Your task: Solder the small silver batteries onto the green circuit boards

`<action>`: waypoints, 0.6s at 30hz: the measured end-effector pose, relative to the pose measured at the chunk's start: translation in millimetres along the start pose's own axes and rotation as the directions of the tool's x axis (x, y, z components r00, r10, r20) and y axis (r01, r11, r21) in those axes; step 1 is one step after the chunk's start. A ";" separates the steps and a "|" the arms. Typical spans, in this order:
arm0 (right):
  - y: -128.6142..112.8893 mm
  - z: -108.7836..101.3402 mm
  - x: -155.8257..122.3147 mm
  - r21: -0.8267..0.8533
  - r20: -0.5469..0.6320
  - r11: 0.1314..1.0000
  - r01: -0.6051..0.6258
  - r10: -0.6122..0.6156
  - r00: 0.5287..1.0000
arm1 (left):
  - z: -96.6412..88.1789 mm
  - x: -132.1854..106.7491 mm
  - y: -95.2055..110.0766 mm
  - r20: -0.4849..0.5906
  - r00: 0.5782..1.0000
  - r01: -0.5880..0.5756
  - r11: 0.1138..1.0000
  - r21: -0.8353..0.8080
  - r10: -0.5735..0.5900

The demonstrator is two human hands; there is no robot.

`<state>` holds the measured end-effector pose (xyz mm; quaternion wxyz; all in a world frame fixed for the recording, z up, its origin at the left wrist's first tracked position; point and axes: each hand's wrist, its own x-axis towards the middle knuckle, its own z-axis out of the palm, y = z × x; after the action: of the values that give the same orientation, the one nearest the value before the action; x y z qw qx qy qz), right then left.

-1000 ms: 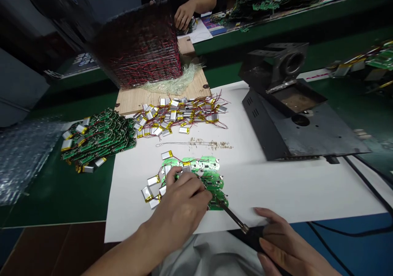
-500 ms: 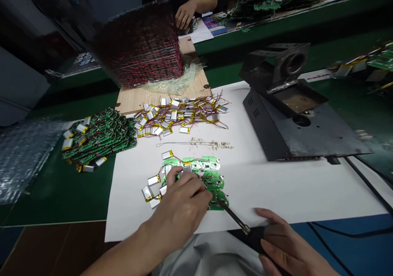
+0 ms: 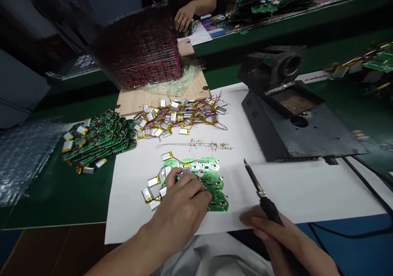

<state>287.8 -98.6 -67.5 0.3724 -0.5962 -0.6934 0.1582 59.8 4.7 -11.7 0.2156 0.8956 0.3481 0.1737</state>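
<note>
My left hand (image 3: 181, 204) lies curled over a cluster of green circuit boards (image 3: 211, 182) with small silver batteries (image 3: 152, 181) wired to them, on a white sheet (image 3: 276, 182). Its fingertips press down on the boards; whether they pinch anything is hidden. My right hand (image 3: 276, 237) grips the dark handle of a soldering iron (image 3: 258, 188). The iron's tip points up and away, lifted off the boards, to the right of them.
A heap of loose batteries with red wires (image 3: 181, 116) lies further back on the sheet. Stacked green boards (image 3: 98, 139) sit to the left, a black metal machine (image 3: 291, 116) to the right. Another person's hand (image 3: 184, 16) works at the far bench.
My right hand has swung the soldering iron up and to the right, off the lowest board where its tip rested. My left hand has stayed on the boards.
</note>
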 end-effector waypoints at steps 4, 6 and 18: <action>-12.8 19.1 19.4 0.022 -0.059 0.998 0.060 -0.059 0.997 | 0.9 -0.6 0.0 -0.003 1.000 0.012 1.000 -0.003 -0.012; -20.2 25.8 26.2 0.038 -0.095 0.996 0.075 -0.071 0.993 | 1.8 -1.3 -0.1 -0.007 1.000 0.017 1.000 -0.017 -0.017; -24.8 31.2 30.8 0.069 -0.098 0.996 0.060 -0.053 0.994 | -0.4 1.1 2.2 0.044 0.998 0.046 0.998 -0.042 -0.044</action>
<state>247.9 -68.4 -61.9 0.4309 -0.5695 -0.6851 0.1436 61.6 4.0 -10.0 0.2459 0.8862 0.3599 0.1570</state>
